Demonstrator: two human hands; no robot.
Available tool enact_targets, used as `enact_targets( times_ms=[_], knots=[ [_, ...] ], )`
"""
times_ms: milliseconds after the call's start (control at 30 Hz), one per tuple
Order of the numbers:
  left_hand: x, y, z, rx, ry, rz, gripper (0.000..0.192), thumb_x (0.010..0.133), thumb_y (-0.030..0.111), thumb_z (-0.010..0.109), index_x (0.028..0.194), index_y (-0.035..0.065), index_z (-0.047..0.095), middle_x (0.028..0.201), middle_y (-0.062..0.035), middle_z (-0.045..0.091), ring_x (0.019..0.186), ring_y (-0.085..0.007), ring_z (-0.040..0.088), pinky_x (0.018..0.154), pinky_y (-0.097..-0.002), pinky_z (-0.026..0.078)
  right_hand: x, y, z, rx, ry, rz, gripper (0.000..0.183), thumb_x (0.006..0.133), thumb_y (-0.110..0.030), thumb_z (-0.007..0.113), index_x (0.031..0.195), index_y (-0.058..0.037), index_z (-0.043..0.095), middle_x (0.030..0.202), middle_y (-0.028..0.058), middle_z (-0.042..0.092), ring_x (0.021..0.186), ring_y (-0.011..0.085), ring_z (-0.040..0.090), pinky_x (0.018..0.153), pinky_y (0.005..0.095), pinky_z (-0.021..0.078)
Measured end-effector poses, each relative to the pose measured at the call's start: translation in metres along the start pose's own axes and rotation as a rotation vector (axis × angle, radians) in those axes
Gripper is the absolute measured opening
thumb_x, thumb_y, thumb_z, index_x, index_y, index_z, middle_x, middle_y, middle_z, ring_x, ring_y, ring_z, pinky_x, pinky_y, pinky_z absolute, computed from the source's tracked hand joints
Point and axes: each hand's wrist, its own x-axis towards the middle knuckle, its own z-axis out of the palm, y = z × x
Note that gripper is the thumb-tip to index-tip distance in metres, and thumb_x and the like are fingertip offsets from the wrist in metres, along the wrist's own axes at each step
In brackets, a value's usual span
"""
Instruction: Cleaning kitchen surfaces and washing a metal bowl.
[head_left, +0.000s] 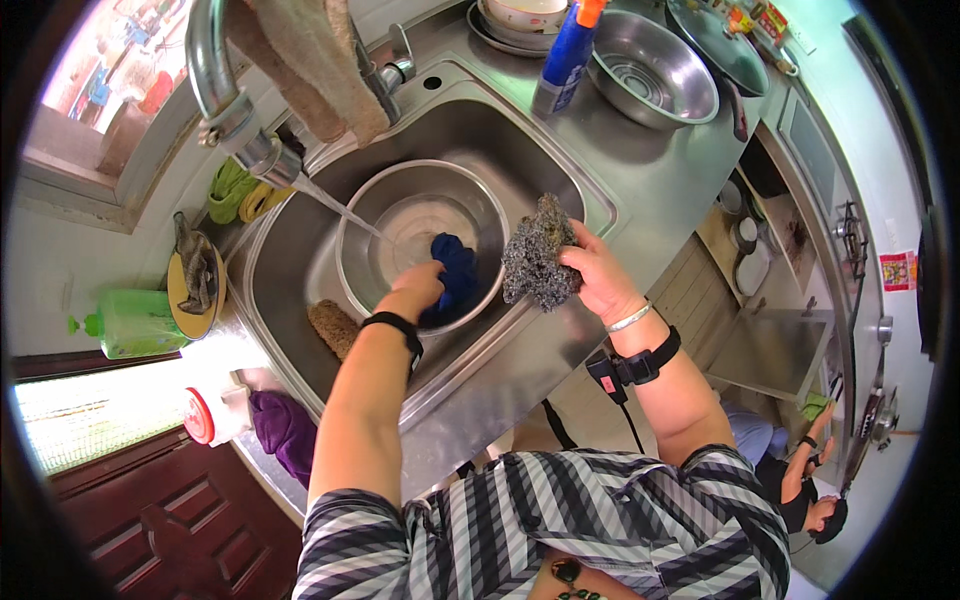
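Water runs from the faucet (274, 161) into a round stainless steel basin (496, 214) standing in the sink (289, 270). Inside that basin my left hand (420, 285) grips a dark blue cloth (455, 270); its fingertips are partly hidden. To the right, above the sink's edge, my right hand (600, 270) pinches a large grey metal-looking scouring pad (541, 255) between thumb and fingers. A brown, rough-textured scrubber (332, 328) lies in the sink beside the basin, partly behind my left forearm.
A blue spray bottle (562, 64) and a second steel basin (652, 67) stand on the right counter. Left of the sink are a green jug (139, 322), a yellow bowl (212, 315) and a purple cloth (283, 427). Another person (795, 480) is at far right.
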Motion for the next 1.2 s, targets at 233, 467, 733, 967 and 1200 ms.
enact_targets(
  times_ms=[233, 467, 733, 967, 1200],
  knots=[
    [-0.078, -0.006, -0.051, -1.636, 0.059, 0.028, 0.050, 0.085, 0.042, 0.049, 0.112, -0.0006, 0.051, 0.105, -0.0136, 0.058, 0.100, -0.0250, 0.054, 0.090, -0.0364, 0.041, -0.005, -0.017, -0.008, 0.149, -0.021, -0.047, 0.039, 0.077, -0.002, 0.048, 0.117, 0.0002, 0.045, 0.104, 0.0073, 0.056, 0.094, 0.0164, 0.055, 0.084, 0.0300, 0.0437],
    [-0.116, -0.008, -0.068, -1.969, 0.063, 0.159, 0.058, 0.089, 0.047, 0.036, 0.111, -0.0049, 0.049, 0.107, -0.0165, 0.057, 0.103, -0.0281, 0.053, 0.094, -0.0395, 0.039, -0.006, -0.026, 0.011, 0.202, -0.039, -0.007, 0.041, 0.076, 0.000, 0.047, 0.117, 0.0005, 0.045, 0.104, 0.0082, 0.056, 0.093, 0.0172, 0.055, 0.083, 0.0304, 0.0450],
    [-0.116, -0.004, -0.072, -2.105, 0.179, 0.244, 0.050, 0.089, 0.041, 0.041, 0.109, -0.0032, 0.050, 0.105, -0.0153, 0.058, 0.100, -0.0279, 0.054, 0.091, -0.0393, 0.041, 0.000, -0.022, 0.018, 0.166, -0.067, 0.040, 0.042, 0.075, 0.001, 0.046, 0.118, 0.0011, 0.045, 0.102, 0.0077, 0.057, 0.090, 0.0166, 0.057, 0.081, 0.0296, 0.0457],
    [-0.113, 0.007, -0.078, -1.990, 0.262, 0.262, 0.032, 0.080, 0.013, 0.053, 0.108, -0.0017, 0.051, 0.102, -0.0123, 0.059, 0.095, -0.0248, 0.057, 0.089, -0.0372, 0.043, 0.000, -0.018, 0.016, 0.154, -0.095, 0.047, 0.040, 0.078, -0.001, 0.046, 0.118, -0.0003, 0.046, 0.106, 0.0075, 0.057, 0.095, 0.0167, 0.055, 0.086, 0.0299, 0.0437],
    [-0.091, -0.002, -0.065, -1.658, 0.251, 0.003, 0.042, 0.078, 0.010, 0.053, 0.118, 0.0013, 0.043, 0.114, -0.0104, 0.051, 0.109, -0.0250, 0.046, 0.091, -0.0439, 0.038, 0.002, -0.014, 0.015, 0.152, -0.063, 0.051, 0.041, 0.077, -0.001, 0.047, 0.118, -0.0005, 0.046, 0.104, 0.0077, 0.057, 0.093, 0.0171, 0.055, 0.084, 0.0305, 0.0446]
  ],
)
